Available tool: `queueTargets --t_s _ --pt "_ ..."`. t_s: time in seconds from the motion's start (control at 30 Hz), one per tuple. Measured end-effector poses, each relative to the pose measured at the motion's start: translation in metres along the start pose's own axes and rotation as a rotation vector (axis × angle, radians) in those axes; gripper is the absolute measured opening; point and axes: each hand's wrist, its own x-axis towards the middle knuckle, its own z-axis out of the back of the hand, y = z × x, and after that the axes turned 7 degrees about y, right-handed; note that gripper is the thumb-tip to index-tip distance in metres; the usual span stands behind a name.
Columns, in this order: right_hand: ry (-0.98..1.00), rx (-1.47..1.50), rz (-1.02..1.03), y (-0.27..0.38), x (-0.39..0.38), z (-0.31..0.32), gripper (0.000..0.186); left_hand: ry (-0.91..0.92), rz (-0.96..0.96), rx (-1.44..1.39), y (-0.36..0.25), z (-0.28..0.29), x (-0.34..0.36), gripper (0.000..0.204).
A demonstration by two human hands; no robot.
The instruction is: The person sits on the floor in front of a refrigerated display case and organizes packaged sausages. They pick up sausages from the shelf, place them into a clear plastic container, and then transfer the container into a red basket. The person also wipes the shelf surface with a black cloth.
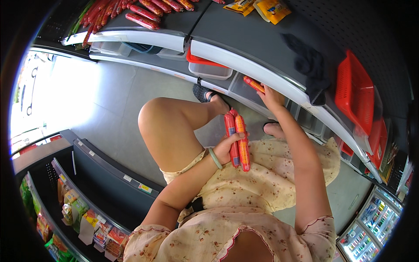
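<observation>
along the shelf (244, 37), sausages (142, 21) lie left, packets (273, 11) between, a basket (354, 92) right.

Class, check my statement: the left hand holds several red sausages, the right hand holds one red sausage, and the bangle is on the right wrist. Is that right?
Not quite: the head view shows the bangle on the left wrist, not the right. The left hand does hold several red sausages, and the right hand one red sausage.

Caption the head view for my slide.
Left hand holds red sausages; right hand holds another sausage by a clear bin.
</observation>
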Motion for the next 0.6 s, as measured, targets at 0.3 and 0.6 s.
queueTargets --t_s 0.3,0.6 --pt "-0.182 -0.271 0.202 -0.005 -0.008 -0.015 0.041 -0.05 0.006 -0.037 -0.003 -0.002 0.002 0.055" --pt "-0.451 -0.443 0.213 -0.03 0.021 -0.034 0.052 -0.036 -0.001 -0.009 -0.004 -0.005 0.003 0.056"
